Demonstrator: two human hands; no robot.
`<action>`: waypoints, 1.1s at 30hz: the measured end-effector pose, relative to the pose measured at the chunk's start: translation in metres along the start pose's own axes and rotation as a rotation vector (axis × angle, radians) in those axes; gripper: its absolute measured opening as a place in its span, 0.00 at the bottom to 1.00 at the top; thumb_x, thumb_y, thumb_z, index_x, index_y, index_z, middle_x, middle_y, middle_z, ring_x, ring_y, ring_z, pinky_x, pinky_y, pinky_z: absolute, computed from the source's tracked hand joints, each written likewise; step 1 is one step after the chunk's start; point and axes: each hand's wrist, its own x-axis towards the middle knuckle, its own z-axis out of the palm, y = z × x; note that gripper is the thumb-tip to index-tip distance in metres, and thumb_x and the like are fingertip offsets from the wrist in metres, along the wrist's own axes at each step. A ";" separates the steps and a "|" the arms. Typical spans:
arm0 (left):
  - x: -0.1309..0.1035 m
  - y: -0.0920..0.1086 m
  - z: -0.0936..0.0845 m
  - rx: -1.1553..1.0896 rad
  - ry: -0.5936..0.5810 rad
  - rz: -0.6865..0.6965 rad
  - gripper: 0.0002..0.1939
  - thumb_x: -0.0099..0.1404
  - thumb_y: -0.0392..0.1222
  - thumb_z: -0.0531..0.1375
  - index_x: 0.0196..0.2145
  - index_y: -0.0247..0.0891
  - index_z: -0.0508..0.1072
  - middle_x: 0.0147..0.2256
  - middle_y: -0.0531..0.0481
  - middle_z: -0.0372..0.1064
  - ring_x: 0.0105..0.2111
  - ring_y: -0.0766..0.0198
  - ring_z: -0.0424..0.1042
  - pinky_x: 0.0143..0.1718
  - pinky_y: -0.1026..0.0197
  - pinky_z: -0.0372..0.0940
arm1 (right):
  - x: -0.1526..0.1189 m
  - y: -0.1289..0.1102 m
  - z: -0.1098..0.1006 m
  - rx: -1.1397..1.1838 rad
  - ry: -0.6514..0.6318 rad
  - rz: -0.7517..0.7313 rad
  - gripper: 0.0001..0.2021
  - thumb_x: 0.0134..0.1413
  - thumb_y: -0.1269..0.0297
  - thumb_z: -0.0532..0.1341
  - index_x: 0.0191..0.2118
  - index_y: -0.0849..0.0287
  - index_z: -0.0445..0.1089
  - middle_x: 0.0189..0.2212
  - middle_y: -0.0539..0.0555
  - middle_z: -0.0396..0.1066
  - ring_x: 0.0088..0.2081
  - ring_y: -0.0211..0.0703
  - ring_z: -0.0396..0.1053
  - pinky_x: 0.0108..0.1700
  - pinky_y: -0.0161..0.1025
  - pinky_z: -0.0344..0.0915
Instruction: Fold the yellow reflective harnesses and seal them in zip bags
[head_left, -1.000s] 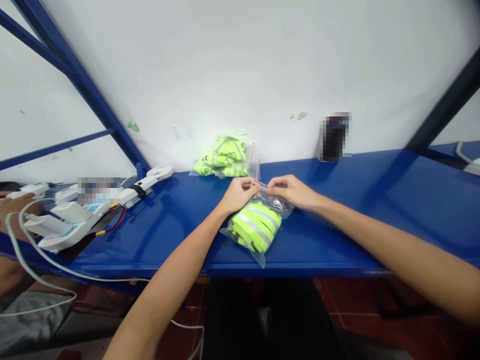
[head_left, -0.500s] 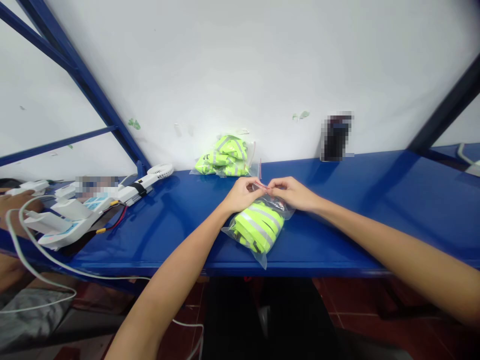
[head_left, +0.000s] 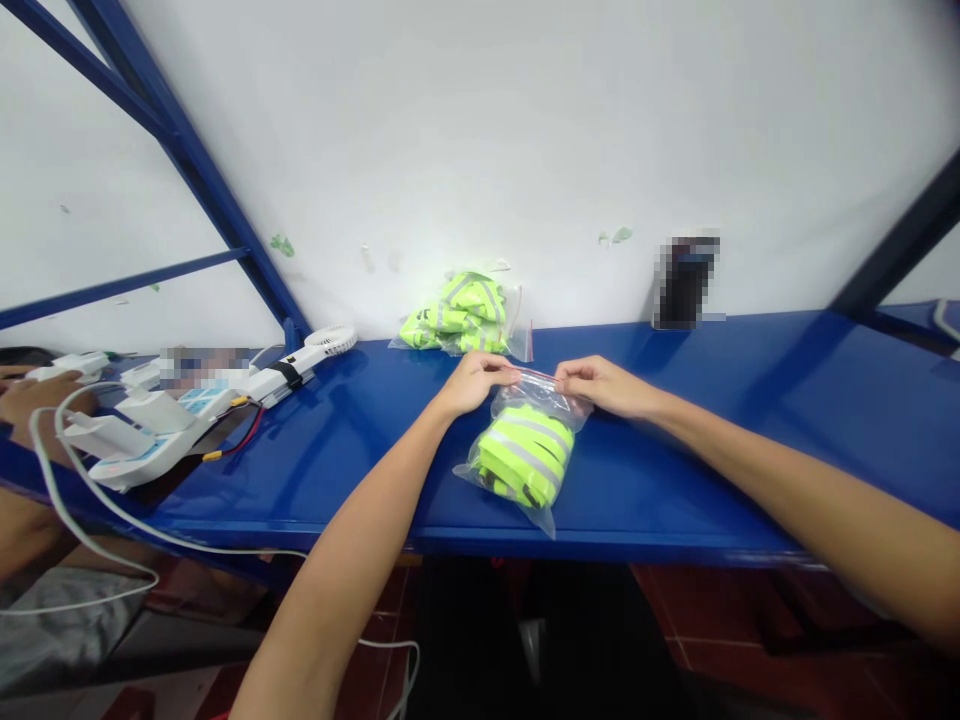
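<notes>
A clear zip bag (head_left: 536,390) with a red seal line lies near the front edge of the blue table. Inside it is a folded neon-yellow reflective vest (head_left: 529,455) with grey stripes. My left hand (head_left: 480,382) pinches the left end of the bag's red-lined top, thumb against fingers. At the other end of that edge, my right hand (head_left: 589,385) has a similar pinch. Between the two hands the top edge is stretched nearly straight. Whether the seal is fully pressed together cannot be made out.
More bagged neon-yellow vests (head_left: 469,315) lie against the white wall. On the left are a power strip (head_left: 154,440) with plugs and cables and a small white fan (head_left: 330,342). A blurred dark object (head_left: 684,285) leans on the wall. Another person's hand (head_left: 49,400) is at far left.
My hands have moved apart along the bag's top edge, the left to the left end and the right to the right end. The edge is now straighter. The view has shifted slightly.
</notes>
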 end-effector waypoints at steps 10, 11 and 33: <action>-0.003 -0.013 -0.030 0.024 0.039 -0.036 0.11 0.53 0.46 0.65 0.26 0.34 0.80 0.26 0.49 0.75 0.27 0.63 0.70 0.35 0.60 0.63 | -0.003 0.002 -0.009 -0.084 -0.019 -0.022 0.11 0.56 0.57 0.57 0.28 0.59 0.65 0.17 0.47 0.65 0.20 0.34 0.61 0.24 0.33 0.55; -0.003 -0.014 -0.031 0.025 0.036 -0.040 0.11 0.54 0.46 0.65 0.26 0.34 0.80 0.26 0.49 0.75 0.27 0.63 0.70 0.35 0.60 0.63 | -0.004 0.002 -0.010 -0.097 -0.031 -0.025 0.12 0.56 0.56 0.57 0.28 0.59 0.65 0.17 0.47 0.66 0.20 0.34 0.61 0.25 0.34 0.55; -0.009 -0.007 -0.002 0.048 -0.071 -0.081 0.18 0.62 0.52 0.59 0.39 0.34 0.77 0.33 0.47 0.75 0.32 0.63 0.72 0.35 0.63 0.63 | -0.008 -0.009 -0.009 -0.124 -0.152 -0.065 0.21 0.62 0.49 0.50 0.25 0.59 0.63 0.20 0.48 0.64 0.23 0.36 0.60 0.29 0.36 0.56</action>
